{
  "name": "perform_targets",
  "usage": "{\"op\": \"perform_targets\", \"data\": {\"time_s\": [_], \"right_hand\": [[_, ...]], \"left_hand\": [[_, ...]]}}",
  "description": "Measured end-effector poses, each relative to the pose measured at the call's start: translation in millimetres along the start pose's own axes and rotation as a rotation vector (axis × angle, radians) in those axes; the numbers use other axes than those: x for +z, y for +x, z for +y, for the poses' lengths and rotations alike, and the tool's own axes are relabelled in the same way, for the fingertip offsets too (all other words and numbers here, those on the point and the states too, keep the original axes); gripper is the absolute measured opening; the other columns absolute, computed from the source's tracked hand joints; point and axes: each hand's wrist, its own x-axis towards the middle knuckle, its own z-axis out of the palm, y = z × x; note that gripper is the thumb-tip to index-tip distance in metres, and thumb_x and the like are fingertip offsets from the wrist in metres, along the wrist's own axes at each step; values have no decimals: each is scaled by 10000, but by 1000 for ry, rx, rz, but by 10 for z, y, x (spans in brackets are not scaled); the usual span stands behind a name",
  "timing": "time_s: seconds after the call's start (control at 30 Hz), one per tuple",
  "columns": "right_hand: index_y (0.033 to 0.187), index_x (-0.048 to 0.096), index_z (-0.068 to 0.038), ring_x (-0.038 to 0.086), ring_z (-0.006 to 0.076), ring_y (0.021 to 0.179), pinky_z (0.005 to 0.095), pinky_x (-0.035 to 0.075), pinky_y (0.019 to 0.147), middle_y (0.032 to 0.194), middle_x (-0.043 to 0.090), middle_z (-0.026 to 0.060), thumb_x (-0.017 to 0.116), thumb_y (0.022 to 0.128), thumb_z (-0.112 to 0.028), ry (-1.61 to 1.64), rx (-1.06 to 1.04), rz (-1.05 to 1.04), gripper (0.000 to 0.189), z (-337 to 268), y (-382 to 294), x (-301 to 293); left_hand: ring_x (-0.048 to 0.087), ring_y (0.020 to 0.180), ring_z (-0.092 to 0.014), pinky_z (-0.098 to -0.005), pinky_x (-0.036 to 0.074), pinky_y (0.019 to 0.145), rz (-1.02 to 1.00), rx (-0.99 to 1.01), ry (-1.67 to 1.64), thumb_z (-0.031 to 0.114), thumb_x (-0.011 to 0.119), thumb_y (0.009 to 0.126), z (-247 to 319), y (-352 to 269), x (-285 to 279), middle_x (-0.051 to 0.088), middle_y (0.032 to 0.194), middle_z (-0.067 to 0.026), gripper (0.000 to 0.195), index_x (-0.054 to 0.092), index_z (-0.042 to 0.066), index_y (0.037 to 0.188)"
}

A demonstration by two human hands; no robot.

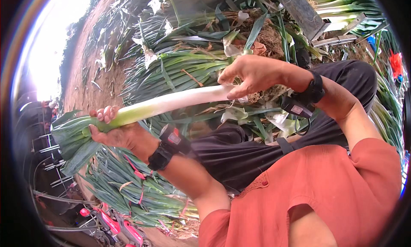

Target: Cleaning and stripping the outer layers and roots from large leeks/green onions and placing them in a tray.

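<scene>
A long leek [167, 103] with a bare white shaft lies slantwise across the air before me. My left hand [118, 131] is wrapped around its green upper part, where the leaves [75, 134] fan out past the fist. At the white root end, the thumb and forefinger of my right hand [253, 73] lie on either side of the shaft. Part of the root end is hidden by those fingers. Beneath the right hand are stringy roots [255, 97] and pale peeled leaf skins [236, 114].
Leeks [189, 70] are heaped on the ground ahead. Bundles tied with pink bands [138, 186] lie at left, near a red-and-black machine [110, 221]. A metal frame [301, 14] and more leeks [340, 6] are at upper right. Both wrists carry black strapped devices [175, 138].
</scene>
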Motion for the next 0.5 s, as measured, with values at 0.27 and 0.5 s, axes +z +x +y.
{"op": "perform_targets", "data": {"time_s": [0.27,0.5], "right_hand": [[836,649,-4,520,79,535,244,429,539,584,583,22,585,655,-72,134,176,-183,204,49,31,46],[799,640,18,511,71,506,229,425,493,556,559,10,546,657,-31,188,180,-139,177,43,-1,70]], "left_hand": [[459,564,-116,-244,420,537,-24,-43,-28,182,605,745,-43,-7,-4,479,698,-38,294,466,7,935],[455,559,-115,-239,421,538,-25,-30,-30,164,600,729,-57,0,12,462,698,-42,296,451,-7,918]]}}
